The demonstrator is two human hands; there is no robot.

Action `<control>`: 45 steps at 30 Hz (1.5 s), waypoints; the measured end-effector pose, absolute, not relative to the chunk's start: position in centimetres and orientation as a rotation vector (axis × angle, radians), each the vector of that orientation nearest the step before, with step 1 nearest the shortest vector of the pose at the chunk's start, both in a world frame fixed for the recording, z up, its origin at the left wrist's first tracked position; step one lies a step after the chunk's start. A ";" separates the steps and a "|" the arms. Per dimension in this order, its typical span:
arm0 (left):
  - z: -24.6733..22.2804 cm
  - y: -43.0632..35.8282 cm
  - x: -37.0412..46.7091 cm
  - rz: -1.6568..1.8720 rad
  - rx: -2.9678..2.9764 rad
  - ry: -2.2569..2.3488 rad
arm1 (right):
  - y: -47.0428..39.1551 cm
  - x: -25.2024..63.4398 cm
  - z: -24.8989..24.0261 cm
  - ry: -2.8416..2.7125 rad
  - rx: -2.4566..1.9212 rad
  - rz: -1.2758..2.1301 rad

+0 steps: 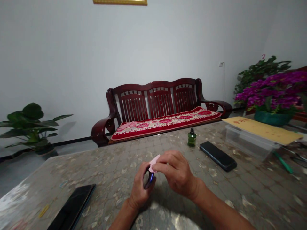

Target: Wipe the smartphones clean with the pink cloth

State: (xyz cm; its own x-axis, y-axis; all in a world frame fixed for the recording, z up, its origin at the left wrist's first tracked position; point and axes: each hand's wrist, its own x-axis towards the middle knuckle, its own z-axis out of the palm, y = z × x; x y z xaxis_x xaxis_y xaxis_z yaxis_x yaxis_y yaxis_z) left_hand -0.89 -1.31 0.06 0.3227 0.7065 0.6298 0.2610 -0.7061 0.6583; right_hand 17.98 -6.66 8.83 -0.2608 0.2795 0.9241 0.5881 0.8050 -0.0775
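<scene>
I have the left hand [139, 186] curled around a small dark object [149, 181] with a blue glint, out in front over the counter [107, 179]; what it is exactly, I can't tell from here. My right hand [178, 172] pinches a pink piece [154, 162] between thumb and fingers, and that piece sits at the upper end of the dark object, so both hands are grasping and almost meet. To the right, beyond the right hand, I see a black phone-like device [217, 156] lying flat, with a green bottle [192, 139] upright just beside it. Farther right stands a clear plastic box [247, 140] with a yellow sheet [262, 130] across its top. Over on the left lie a black tablet-like device [73, 207] and a yellow band [43, 211]. Behind the counter, a red floral runner [165, 122] covers the seat of a dark wooden settee [158, 102].
</scene>
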 end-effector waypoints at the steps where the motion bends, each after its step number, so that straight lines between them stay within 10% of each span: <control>1: 0.1 -1.4 -0.8 1.353 2.142 0.836 | -6.6 17.9 8.9 -1.843 -0.694 -0.323; 17: -1.1 -1.6 -0.8 1.201 1.964 0.802 | -5.4 18.7 9.0 -1.788 -0.907 0.096; 45: 9.4 -2.3 4.0 1.244 -0.129 0.469 | -6.2 16.1 5.5 -1.875 -0.695 -0.344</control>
